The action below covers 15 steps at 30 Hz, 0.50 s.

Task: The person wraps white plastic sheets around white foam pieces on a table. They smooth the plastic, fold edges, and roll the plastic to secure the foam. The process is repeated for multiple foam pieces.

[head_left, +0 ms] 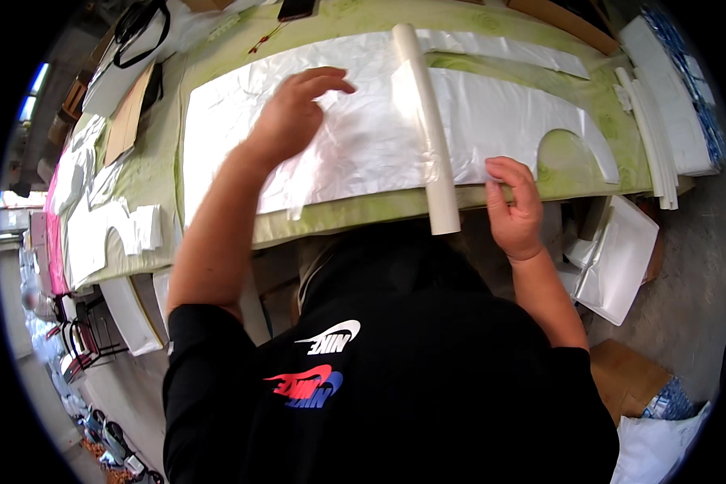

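Observation:
A shiny white plastic sheet [234,121] lies flat on the table, with a rounded cut-out at its right end. Across it, from the far side to past the near table edge, rests a long cream roll [431,145]. My left hand [294,117] hovers above the sheet, left of the roll, its fingers apart and holding nothing I can see. Close to the near table edge, right of the roll, is my right hand [516,210]. Its fingers are bent, with a gap to the thumb, and nothing shows between them; whether it touches the sheet's edge is unclear.
The table has a green patterned cover [613,145]. A phone [297,8] lies at the far edge. Cut white plastic pieces [89,234] and a cardboard piece [129,117] are on the left. White tubes [649,137] lie at the right; a white box [617,258] sits below.

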{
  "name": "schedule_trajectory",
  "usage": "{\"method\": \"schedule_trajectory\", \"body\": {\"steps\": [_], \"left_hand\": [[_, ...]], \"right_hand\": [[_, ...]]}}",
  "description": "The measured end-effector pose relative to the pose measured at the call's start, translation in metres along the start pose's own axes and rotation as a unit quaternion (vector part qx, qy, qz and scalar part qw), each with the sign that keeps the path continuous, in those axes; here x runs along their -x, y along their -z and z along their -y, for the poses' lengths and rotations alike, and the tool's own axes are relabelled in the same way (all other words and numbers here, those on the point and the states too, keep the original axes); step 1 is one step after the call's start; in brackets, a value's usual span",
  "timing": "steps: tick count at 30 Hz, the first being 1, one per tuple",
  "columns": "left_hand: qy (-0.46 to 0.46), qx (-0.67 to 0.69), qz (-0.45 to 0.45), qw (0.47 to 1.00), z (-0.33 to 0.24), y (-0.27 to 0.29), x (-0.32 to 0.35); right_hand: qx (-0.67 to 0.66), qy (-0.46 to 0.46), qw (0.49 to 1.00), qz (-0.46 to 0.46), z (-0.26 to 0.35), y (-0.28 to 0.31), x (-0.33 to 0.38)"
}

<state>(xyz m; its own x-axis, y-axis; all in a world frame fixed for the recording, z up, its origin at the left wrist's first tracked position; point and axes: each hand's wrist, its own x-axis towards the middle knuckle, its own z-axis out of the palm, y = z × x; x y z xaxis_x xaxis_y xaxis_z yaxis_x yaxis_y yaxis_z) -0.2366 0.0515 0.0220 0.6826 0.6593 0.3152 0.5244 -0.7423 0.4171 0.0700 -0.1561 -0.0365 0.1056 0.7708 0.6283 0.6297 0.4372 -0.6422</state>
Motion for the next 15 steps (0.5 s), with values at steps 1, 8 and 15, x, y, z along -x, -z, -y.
{"method": "schedule_trajectory", "body": {"steps": [1,8,15], "left_hand": [[0.029,-0.010,0.072,0.997,0.007,0.019,0.010],[0.187,0.030,0.197,0.962,0.037,0.035,0.053],[0.191,-0.010,0.176,0.966,0.043,0.016,0.033]], "right_hand": [[0.002,-0.004,1.000,-0.009,-0.005,0.001,0.006],[-0.039,-0.052,0.998,0.017,-0.004,-0.011,0.001],[-0.059,-0.057,0.996,0.037,0.000,-0.017,-0.001]]}}
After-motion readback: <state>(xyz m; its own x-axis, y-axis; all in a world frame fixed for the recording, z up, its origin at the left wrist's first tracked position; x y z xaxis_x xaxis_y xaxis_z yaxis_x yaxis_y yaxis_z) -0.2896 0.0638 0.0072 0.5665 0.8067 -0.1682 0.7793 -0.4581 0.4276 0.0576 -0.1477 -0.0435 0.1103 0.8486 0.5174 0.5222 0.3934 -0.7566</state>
